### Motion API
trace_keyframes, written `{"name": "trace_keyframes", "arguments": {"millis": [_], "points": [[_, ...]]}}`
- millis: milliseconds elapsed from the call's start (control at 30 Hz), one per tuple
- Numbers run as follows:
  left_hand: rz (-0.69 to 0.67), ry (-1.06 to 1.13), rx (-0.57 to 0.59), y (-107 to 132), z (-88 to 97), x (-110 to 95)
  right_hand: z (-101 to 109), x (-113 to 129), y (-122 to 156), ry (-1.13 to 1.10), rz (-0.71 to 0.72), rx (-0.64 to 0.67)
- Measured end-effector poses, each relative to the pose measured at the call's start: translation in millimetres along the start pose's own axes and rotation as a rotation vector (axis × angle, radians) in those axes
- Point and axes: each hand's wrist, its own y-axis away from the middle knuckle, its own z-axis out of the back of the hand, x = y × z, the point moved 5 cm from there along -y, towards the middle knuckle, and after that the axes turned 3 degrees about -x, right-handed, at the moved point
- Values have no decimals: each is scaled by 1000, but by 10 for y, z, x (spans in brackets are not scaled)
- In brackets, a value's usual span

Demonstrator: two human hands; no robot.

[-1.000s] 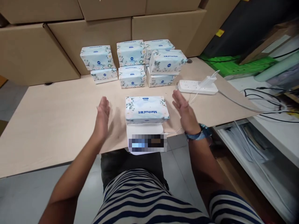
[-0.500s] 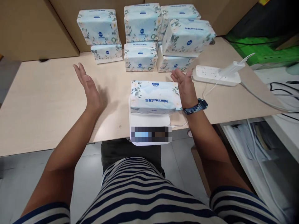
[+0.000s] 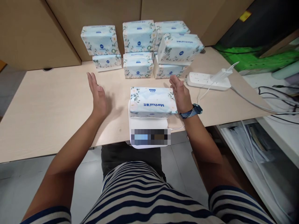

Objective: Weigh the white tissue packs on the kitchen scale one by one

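Note:
A floral tissue pack (image 3: 151,101) lies on a white scale (image 3: 147,130) at the near edge of the wooden table (image 3: 46,105). My right hand (image 3: 180,95) is flat and open against the pack's right end; whether it presses on it I cannot tell. My left hand (image 3: 98,95) is open, fingers apart, hovering over the table well left of the pack and holding nothing. A blue watch sits on my right wrist.
Several more tissue packs (image 3: 140,46) are stacked at the back of the table against cardboard boxes (image 3: 35,31). A white power strip (image 3: 207,81) with a plugged cable lies to the right. Shelves with cables and papers (image 3: 257,137) stand on the right.
My right hand has moved in from beside the pack to its right end. My left hand swung out to the left, then came partway back. The camera tilted down and then slightly back.

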Motion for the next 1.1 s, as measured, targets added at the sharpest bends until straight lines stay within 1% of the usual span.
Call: {"name": "trace_keyframes", "arguments": {"millis": [67, 100, 167, 200, 267, 300, 367, 433, 467, 500, 567, 600, 667, 733, 767, 833, 867, 900, 967, 1033, 1100], "points": [[32, 44, 53, 58, -32, -118, 145, 231, 101, -98, 25, -22], [46, 66, 91, 102, -54, -211, 207, 342, 200, -145, 30, -21], [68, 114, 174, 214, -113, -433, 304, 504, 495, -175, 46, -102], [69, 131, 217, 279, -147, -549, 288, 532, 674, -154, 27, -119], [81, 170, 305, 421, -218, -746, 148, 516, 1034, -99, -36, -150], [99, 191, 367, 498, -260, -820, 17, 488, 1187, -82, -85, -120], [142, 226, 518, 658, -344, -918, -300, 463, 1402, -79, -164, 30], [165, 251, 634, 781, -393, -969, -528, 535, 1468, -94, -177, 125], [165, 270, 652, 805, -396, -985, -596, 606, 1441, -97, -160, 155], [160, 294, 636, 793, -383, -997, -640, 691, 1376, -90, -130, 181], [145, 339, 550, 653, -329, -1010, -699, 877, 1144, -45, -37, 248], [132, 349, 497, 526, -297, -1015, -730, 962, 980, -11, 23, 284], [92, 314, 389, 171, -241, -1014, -803, 1095, 569, 98, 155, 298], [67, 239, 294, -269, -221, -980, -918, 1170, 95, 290, 268, 240], [71, 202, 261, -494, -235, -941, -988, 1186, -138, 442, 301, 188], [119, 172, 221, -899, -323, -816, -1154, 1173, -535, 777, 298, 128], [153, 171, 209, -1060, -397, -736, -1232, 1162, -677, 863, 290, 115], [188, 173, 203, -1182, -488, -648, -1304, 1148, -776, 933, 285, 114], [242, 174, 204, -1309, -701, -472, -1429, 1118, -848, 996, 304, 134], [264, 164, 220, -1300, -905, -314, -1536, 1083, -797, 1055, 343, 172], [254, 152, 233, -1213, -1037, -191, -1622, 1057, -693, 1100, 371, 207]]}}
